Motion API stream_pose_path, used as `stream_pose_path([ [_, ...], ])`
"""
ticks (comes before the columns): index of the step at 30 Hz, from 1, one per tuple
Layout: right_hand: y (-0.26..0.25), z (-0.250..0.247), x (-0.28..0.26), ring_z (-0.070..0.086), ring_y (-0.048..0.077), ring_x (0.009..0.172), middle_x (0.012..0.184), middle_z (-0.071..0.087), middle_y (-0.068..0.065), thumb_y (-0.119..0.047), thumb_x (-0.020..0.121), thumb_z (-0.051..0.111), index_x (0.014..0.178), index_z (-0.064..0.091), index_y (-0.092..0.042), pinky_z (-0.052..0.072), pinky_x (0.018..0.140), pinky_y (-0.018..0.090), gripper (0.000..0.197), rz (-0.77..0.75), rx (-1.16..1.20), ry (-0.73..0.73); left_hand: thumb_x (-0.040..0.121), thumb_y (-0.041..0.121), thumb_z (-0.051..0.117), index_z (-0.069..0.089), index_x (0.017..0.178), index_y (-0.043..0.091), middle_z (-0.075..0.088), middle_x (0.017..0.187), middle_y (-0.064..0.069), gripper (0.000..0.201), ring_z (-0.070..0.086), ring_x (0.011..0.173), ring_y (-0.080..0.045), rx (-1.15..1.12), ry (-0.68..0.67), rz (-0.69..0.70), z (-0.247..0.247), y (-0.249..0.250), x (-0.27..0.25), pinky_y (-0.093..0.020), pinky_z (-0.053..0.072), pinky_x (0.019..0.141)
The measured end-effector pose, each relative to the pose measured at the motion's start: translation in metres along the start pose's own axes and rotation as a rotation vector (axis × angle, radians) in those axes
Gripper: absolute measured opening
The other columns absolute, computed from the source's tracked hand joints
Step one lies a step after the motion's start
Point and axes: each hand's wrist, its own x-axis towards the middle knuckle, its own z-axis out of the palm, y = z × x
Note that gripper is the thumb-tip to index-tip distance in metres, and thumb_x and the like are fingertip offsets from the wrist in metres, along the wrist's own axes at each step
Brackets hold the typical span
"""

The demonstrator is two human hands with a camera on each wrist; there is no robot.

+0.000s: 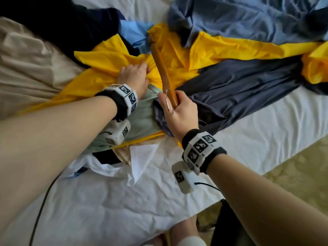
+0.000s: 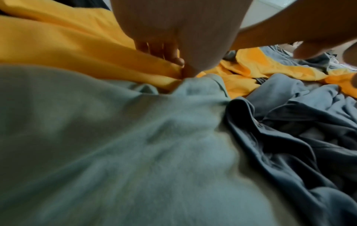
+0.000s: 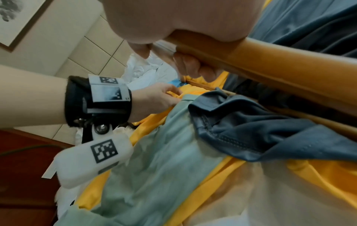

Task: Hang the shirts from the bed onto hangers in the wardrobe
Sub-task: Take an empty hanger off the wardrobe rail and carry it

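Yellow shirt (crumpled, glossy) seems pinched by the left hand; right hand clasps the wooden hanger.

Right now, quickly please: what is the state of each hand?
Left hand: closed, its fingers pinch the yellow shirt.
Right hand: closed around the wooden hanger, near its metal hook.
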Motion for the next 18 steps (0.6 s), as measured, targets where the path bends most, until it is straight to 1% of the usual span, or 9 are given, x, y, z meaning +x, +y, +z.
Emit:
stream_pose_path([
  [4,-0.002,-0.011,0.003,0.052,0.014,0.061,0.059,0.050,-0.008,-0.052,0.092,0.060,0.074,0.052,-0.022,0.032,0.057,0.028,0.037,-0.015,-0.019,-0.011,0.101,0.023,0.052,0.054,0.125,0.013,0.060,0.125,-0.022,0.026,0.055,0.115,-0.043,-0.087,-0.129,-0.059,-0.001,-0.006,-0.003,-0.044,0.043,0.093],
  [5,-0.002,-0.014,0.003,0.050,0.012,0.060,0.059,0.051,-0.008,-0.053,0.092,0.059,0.074,0.052,-0.023,0.033,0.057,0.027,0.036,-0.019,-0.018,-0.025,0.100,0.024,0.053,0.056,0.122,0.013,0.060,0.125,-0.021,0.025,0.055,0.116,-0.042,-0.104,-0.135,-0.070,-0.004,-0.006,-0.005,-0.043,0.044,0.093],
  [7,-0.004,-0.020,0.004,0.055,0.013,0.064,0.064,0.056,-0.007,-0.056,0.092,0.057,0.080,0.058,-0.017,0.038,0.061,0.031,0.041,-0.022,-0.013,-0.050,0.099,0.027,0.056,0.060,0.115,0.016,0.061,0.124,-0.016,0.020,0.056,0.115,-0.038,-0.132,-0.130,-0.078,-0.013,-0.004,-0.010,-0.041,0.045,0.091],
  [10,-0.007,-0.027,-0.004,0.058,0.017,0.069,0.069,0.061,-0.003,-0.065,0.086,0.055,0.085,0.061,-0.012,0.044,0.066,0.036,0.053,-0.013,0.036,-0.027,0.098,0.028,0.058,0.065,0.102,0.016,0.060,0.119,-0.011,0.014,0.056,0.112,-0.032,-0.144,-0.070,-0.058,-0.021,0.001,-0.033,-0.041,0.046,0.088],
  [13,-0.006,-0.038,-0.025,0.057,0.008,0.067,0.070,0.061,-0.008,-0.056,0.089,0.061,0.085,0.063,-0.019,0.046,0.067,0.030,0.037,-0.008,0.181,0.042,0.095,0.024,0.058,0.061,0.097,0.015,0.051,0.123,-0.008,0.009,0.047,0.118,-0.029,-0.085,0.090,0.095,-0.026,0.001,-0.068,-0.042,0.036,0.096],
  [14,-0.004,-0.041,-0.033,0.057,0.006,0.067,0.070,0.060,-0.010,-0.053,0.090,0.062,0.086,0.063,-0.021,0.045,0.068,0.028,0.032,-0.008,0.219,0.057,0.097,0.021,0.053,0.059,0.099,0.015,0.054,0.121,-0.008,0.008,0.049,0.116,-0.029,-0.102,0.085,0.134,-0.029,0.000,-0.081,-0.041,0.035,0.096],
  [15,-0.002,-0.044,-0.042,0.056,0.005,0.067,0.069,0.059,-0.011,-0.051,0.090,0.064,0.087,0.063,-0.023,0.044,0.067,0.026,0.029,-0.007,0.248,0.063,0.100,0.017,0.047,0.056,0.103,0.014,0.057,0.115,-0.010,0.010,0.054,0.110,-0.031,-0.128,0.033,0.151,-0.030,0.001,-0.094,-0.040,0.037,0.090],
  [16,0.000,-0.045,-0.050,0.055,0.006,0.066,0.068,0.057,-0.012,-0.050,0.089,0.065,0.086,0.062,-0.024,0.044,0.066,0.025,0.027,-0.004,0.274,0.057,0.102,0.014,0.042,0.053,0.107,0.011,0.060,0.108,-0.012,0.013,0.057,0.101,-0.033,-0.146,-0.050,0.155,-0.030,0.002,-0.110,-0.040,0.039,0.080],
  [18,0.005,-0.048,-0.066,0.055,0.009,0.066,0.068,0.056,-0.011,-0.048,0.087,0.067,0.086,0.061,-0.023,0.043,0.065,0.026,0.026,-0.010,0.291,0.025,0.102,0.009,0.037,0.048,0.112,0.009,0.060,0.093,-0.015,0.015,0.061,0.087,-0.037,-0.114,-0.172,0.156,-0.024,0.004,-0.141,-0.040,0.036,0.062],
])
